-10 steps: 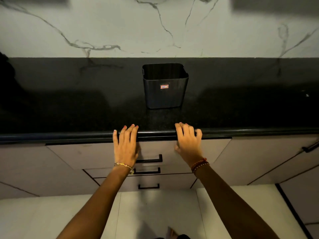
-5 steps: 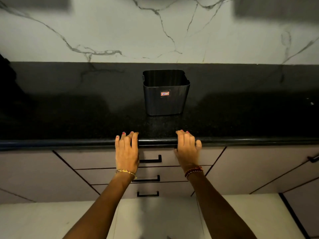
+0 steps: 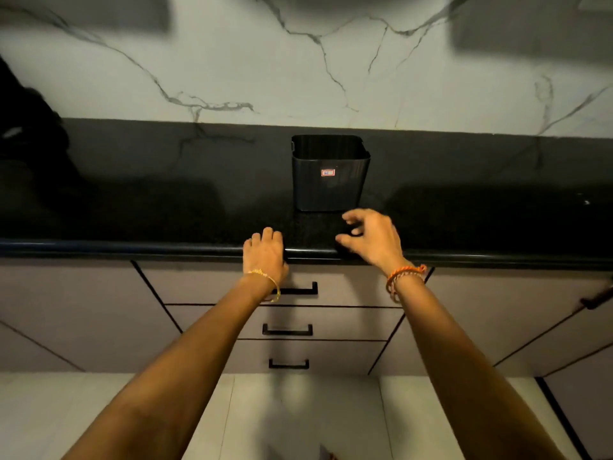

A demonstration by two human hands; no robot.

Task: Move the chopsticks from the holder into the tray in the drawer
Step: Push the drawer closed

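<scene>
Hiding its contents, the holder point(image 3: 330, 174) faces the empty, half-open right hand point(image 3: 373, 239).

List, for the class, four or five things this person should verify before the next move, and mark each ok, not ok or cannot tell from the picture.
1. Right hand free to grasp: ok, open and empty above the counter.
2. Left hand free: ok, it holds nothing and rests on the counter edge.
3. Holder upright and near: ok, just beyond the right hand.
4. Chopsticks in the holder: cannot tell, none show above its rim.
5. Top drawer open for the tray: not ok, all three drawers are shut.
</scene>
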